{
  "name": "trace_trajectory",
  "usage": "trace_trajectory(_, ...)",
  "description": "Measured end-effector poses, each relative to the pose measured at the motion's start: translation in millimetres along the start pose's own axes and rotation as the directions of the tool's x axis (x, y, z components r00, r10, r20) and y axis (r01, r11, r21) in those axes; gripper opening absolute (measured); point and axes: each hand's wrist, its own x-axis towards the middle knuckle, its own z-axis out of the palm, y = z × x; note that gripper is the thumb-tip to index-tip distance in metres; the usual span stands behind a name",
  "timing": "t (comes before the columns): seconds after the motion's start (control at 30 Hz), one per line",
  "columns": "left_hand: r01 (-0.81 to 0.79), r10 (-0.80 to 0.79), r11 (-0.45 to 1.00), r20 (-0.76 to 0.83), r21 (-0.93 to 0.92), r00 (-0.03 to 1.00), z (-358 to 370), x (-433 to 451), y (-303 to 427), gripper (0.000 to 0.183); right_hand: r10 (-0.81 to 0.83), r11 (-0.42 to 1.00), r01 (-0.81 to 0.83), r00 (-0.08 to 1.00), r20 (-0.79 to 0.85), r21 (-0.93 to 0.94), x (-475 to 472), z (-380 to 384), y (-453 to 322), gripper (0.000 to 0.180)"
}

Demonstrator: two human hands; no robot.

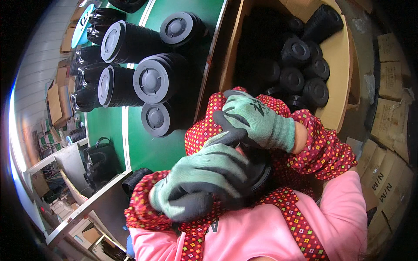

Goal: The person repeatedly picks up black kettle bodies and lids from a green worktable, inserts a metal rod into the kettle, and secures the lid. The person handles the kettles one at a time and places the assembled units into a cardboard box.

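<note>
My left hand (199,179), in a green knitted glove with a dark coated palm, curls over a round black plastic piece (263,174) held close to my lap. Part of its ribbed or stacked rim shows; the rest is covered by the hand and lost in shadow. Just above it, my right hand (258,120), gloved the same way, has its fingers bent and meeting the left fingertips. Whether the right fingers also grip something is hidden. Both forearms wear red patterned sleeve covers over pink sleeves.
Left of me, a green-topped table (153,148) bears several black stacks with grey round discs (151,80) on their ends. To the right, a large open cardboard box (329,81) contains several black round stacks (294,78). Cartons (388,124) are piled at the far right.
</note>
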Motion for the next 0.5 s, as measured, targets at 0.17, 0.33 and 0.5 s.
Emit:
trace_trajectory(0.17, 0.265, -0.342, 0.687, -0.02, 0.677, 0.939, 12.4, 63.7, 63.2, 0.073, 0.232, 0.755, -0.311, 0.95, 0.208, 0.577, 8.7, 2.0, 13.8, 0.031)
trace_trajectory(0.33, 0.361, -0.52, 0.343, -0.145, 0.867, 0.842, 45.8, 57.8, 45.9, 0.082, 0.239, 0.916, -0.257, 0.966, 0.096, 0.307, -6.2, 7.7, 0.3, 0.023)
trace_trajectory(0.5, 0.541, -0.609, 0.231, -0.313, 0.808, 0.728, 37.7, 39.4, 47.8, 0.087, 0.298, 0.948, -0.31, 0.943, 0.145, 0.067, -5.1, 10.8, -9.7, 0.02)
